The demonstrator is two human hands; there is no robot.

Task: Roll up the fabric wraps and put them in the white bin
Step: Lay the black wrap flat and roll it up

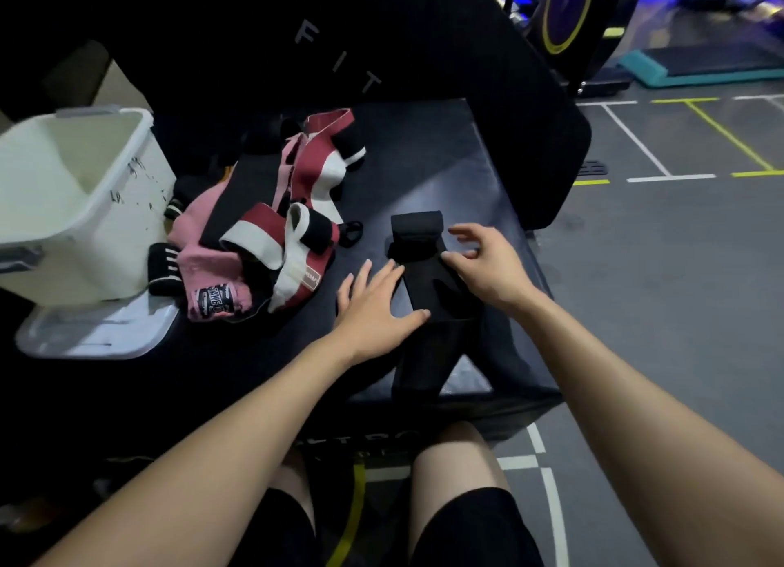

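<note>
A black fabric wrap [428,286] lies stretched across the black padded box [458,176], its near end hanging over the front edge and its far end folded over. My left hand [373,303] presses flat on the wrap's left side, fingers spread. My right hand [483,261] rests on the wrap's right edge with fingers apart, thumb against the fabric. A tangled pile of pink, maroon, white and black wraps [271,227] sits to the left. The white bin [72,201] stands at the far left, tilted, with its inside showing empty.
The bin rests on a translucent lid [97,333]. A black padded panel [339,44] with letters rises behind the box. The gym floor with painted lines [679,227] lies to the right. My knees [458,481] are below the box's front edge.
</note>
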